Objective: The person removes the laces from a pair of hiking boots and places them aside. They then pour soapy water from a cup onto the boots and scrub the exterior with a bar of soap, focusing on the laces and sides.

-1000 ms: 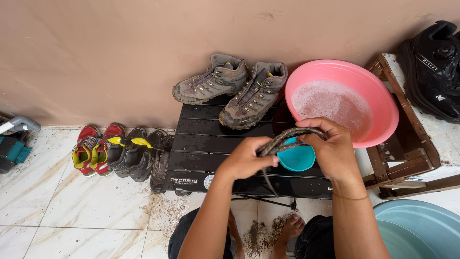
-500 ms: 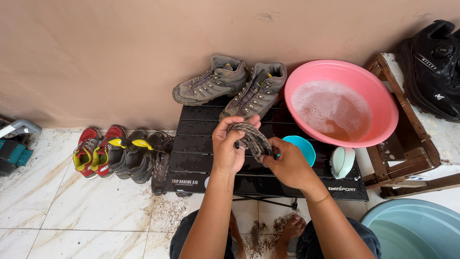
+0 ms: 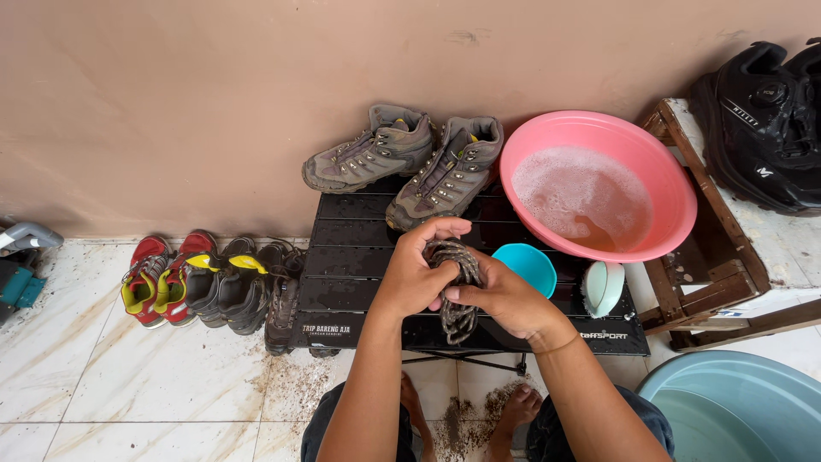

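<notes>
My left hand [image 3: 415,269] and my right hand [image 3: 500,298] are pressed together over a low black slatted table [image 3: 342,257]. Between them is a bunched, muddy grey shoelace [image 3: 455,291], with loops hanging below my palms. Both hands grip it. A pair of dirty grey hiking boots [image 3: 410,162] lies on the far side of the table against the wall. A pink basin [image 3: 599,184] of soapy water sits at the right end. A small teal bowl [image 3: 526,265] stands just right of my hands.
A white and green brush [image 3: 601,287] lies on the table at right. Red, black and brown shoes [image 3: 201,282] line the tiled floor at left. A wooden crate [image 3: 727,257] carries black boots [image 3: 761,120]. A blue tub [image 3: 740,411] sits bottom right. Dirt lies around my bare feet [image 3: 466,411].
The lace was stretched between my hands a second ago. It is now gathered into a bundle, and both hands have closed together and shifted left and lower over the table.
</notes>
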